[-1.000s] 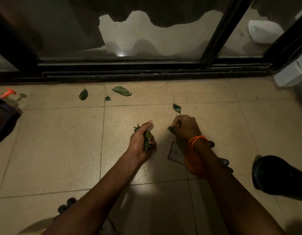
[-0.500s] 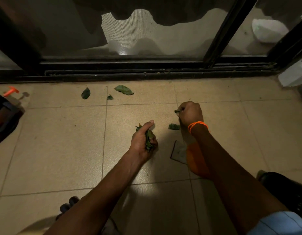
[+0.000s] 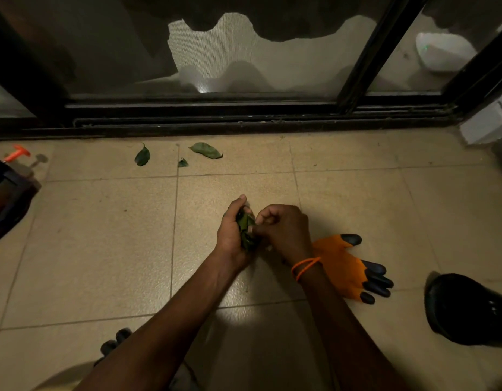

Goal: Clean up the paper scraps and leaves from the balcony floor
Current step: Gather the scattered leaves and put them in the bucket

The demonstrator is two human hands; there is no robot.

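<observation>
My left hand (image 3: 233, 235) grips a bunch of green leaves (image 3: 245, 230) over the middle of the tiled balcony floor (image 3: 103, 235). My right hand (image 3: 283, 230), with an orange band on its wrist, has its fingers curled and pressed against that bunch; whether it pinches a leaf is hidden. Three loose leaves lie near the door track: a dark leaf (image 3: 142, 156), a small leaf scrap (image 3: 183, 163) and a larger leaf (image 3: 207, 150).
An orange glove with black fingertips (image 3: 348, 266) lies on the floor just right of my right wrist. A black shoe (image 3: 467, 309) is at the right edge. A dark box (image 3: 7, 198) with an orange tool (image 3: 17, 152) sits at the left. The black sliding-door track (image 3: 244, 119) runs across the back.
My right hand came back from the floor spot ahead and met the left hand at the leaf bunch. The two leaves that lay near it are gone from the floor.
</observation>
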